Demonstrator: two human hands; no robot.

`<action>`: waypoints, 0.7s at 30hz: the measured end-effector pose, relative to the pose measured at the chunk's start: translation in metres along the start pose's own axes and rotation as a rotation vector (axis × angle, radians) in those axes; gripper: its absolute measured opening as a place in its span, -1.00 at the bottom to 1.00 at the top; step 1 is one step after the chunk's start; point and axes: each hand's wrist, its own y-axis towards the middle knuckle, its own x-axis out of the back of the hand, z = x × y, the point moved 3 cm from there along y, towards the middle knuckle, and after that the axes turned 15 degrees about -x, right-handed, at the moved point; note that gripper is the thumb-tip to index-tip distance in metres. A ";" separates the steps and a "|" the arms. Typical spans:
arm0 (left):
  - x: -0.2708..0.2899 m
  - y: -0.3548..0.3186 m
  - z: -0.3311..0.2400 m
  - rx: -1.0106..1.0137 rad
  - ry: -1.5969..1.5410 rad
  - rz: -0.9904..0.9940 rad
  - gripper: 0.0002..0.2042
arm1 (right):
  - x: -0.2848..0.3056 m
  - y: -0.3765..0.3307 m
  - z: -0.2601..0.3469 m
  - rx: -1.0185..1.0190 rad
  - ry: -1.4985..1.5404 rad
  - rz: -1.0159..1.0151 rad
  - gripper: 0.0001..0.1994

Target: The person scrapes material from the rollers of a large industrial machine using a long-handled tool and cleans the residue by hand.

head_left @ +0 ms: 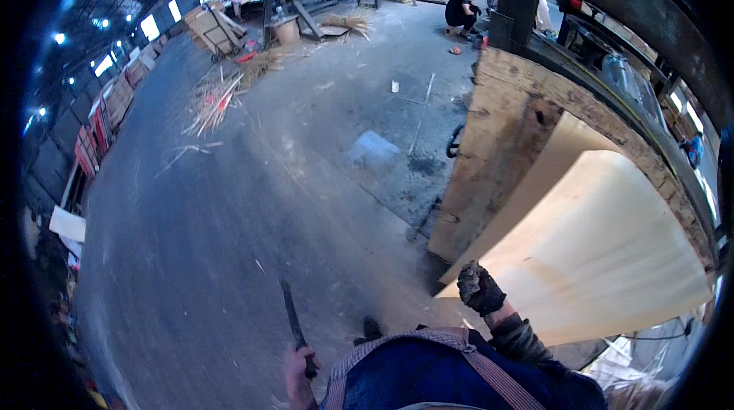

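My bare left hand (300, 366) is closed around the lower end of a long, thin dark bar-like tool (292, 312), which points up and away over the floor. I cannot make out whether it has a blade. My right hand (482, 291), in a dark, worn work glove, is closed in front of the left edge of a pale, curled wood veneer sheet (596, 234). Whether its fingers pinch that edge is hidden. Behind it a second veneer sheet (527, 184) lies on a rough, stained wooden board (489, 150).
Dark machine framing (516, 8) stands at the upper right. A person (461, 11) in dark clothes squats beyond the board. Wood strips (216, 100) litter the grey floor (206, 234), near a loaded cart (214, 27). A bluish patch (373, 148) shows mid-floor.
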 end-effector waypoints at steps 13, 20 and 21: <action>0.048 0.134 -0.064 0.144 0.189 -0.136 -0.82 | 0.060 0.238 0.061 -0.135 -0.222 -0.199 -0.71; 0.002 0.248 -0.111 0.132 0.012 -0.064 -0.86 | -0.018 0.338 0.118 -0.148 0.020 0.099 -0.71; -0.016 0.265 -0.126 0.177 -0.032 -0.035 -0.86 | -0.023 0.334 0.135 -0.062 0.071 -0.069 -0.69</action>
